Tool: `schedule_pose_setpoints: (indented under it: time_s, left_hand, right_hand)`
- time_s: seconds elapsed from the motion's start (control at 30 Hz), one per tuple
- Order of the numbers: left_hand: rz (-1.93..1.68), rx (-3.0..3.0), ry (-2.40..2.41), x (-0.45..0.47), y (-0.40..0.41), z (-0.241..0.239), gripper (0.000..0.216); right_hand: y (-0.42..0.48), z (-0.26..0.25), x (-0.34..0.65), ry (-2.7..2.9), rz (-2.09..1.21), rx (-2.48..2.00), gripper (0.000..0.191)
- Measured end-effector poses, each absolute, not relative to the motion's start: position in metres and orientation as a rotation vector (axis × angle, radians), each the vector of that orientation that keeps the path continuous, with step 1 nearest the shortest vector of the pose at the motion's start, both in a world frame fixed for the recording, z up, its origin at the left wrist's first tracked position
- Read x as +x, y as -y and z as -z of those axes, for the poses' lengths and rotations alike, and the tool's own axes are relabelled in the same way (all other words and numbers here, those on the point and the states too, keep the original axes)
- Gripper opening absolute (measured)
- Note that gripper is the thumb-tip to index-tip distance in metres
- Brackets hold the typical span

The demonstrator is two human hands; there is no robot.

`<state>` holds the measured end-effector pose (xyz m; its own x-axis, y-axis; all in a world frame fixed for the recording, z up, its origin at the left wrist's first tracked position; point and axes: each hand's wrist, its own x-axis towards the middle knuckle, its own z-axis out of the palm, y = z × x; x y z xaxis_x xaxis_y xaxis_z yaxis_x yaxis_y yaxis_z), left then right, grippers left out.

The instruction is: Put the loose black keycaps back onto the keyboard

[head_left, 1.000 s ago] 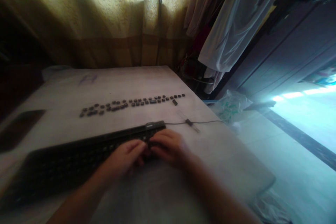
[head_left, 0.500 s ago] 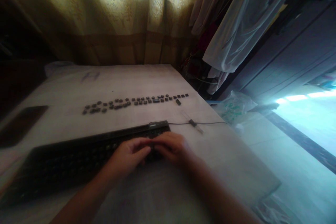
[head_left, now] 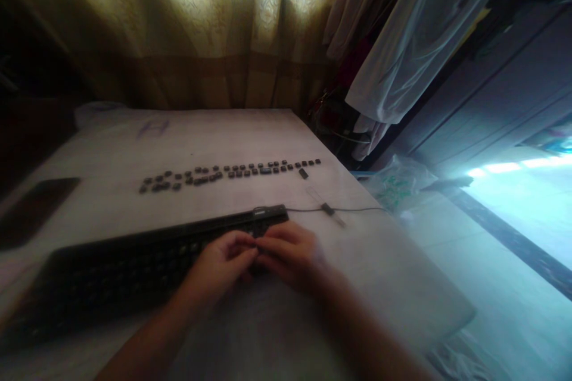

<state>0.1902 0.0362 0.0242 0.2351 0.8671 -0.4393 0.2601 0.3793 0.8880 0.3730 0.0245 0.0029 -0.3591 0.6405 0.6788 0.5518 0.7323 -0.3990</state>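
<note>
A black keyboard lies at a slant across the near part of the table, its right end under my hands. My left hand is closed in a pinch above the keys at that end. Against its fingertips, my right hand pinches too, with the fingertips of both meeting. Whatever sits between them is too small and blurred to make out. Beyond the keyboard, several loose black keycaps lie in two rough rows. One larger dark keycap rests apart from them, nearer the right side.
A thin metal tool with a dark middle lies by the keyboard's cable. On the left of the white-covered table is a dark flat object. Curtains hang behind; a plastic bag is off the right edge.
Both hands stay at the keyboard's right end, with only slight shifts of the fingers and right wrist. The keycaps, tool and cable look unmoved.
</note>
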Motion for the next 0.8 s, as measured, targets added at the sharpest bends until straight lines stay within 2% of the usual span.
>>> schedule_pose_setpoints:
  time_s: [0.17, 0.3, 0.47, 0.8]
  left_hand:
    - [-0.54, 1.147, -1.322, 0.189, -0.035, -0.022, 0.043]
    - [-0.517, 1.195, -1.29, 0.185, -0.037, -0.028, 0.053]
    - [-0.737, 1.328, -1.393, 0.165, -0.045, -0.036, 0.063]
    - [-0.886, 1.876, -1.7, 0.103, -0.023, 0.0, 0.044]
  right_hand:
    - [-0.025, -0.002, 0.372, 2.11, -0.055, -0.937, 0.017]
    - [-0.031, 0.005, 0.378, 2.054, -0.158, -0.975, 0.017]
    - [-0.042, 0.017, 0.386, 2.024, -0.212, -1.111, 0.013]
    - [-0.043, 0.016, 0.382, 2.08, -0.272, -1.225, 0.013]
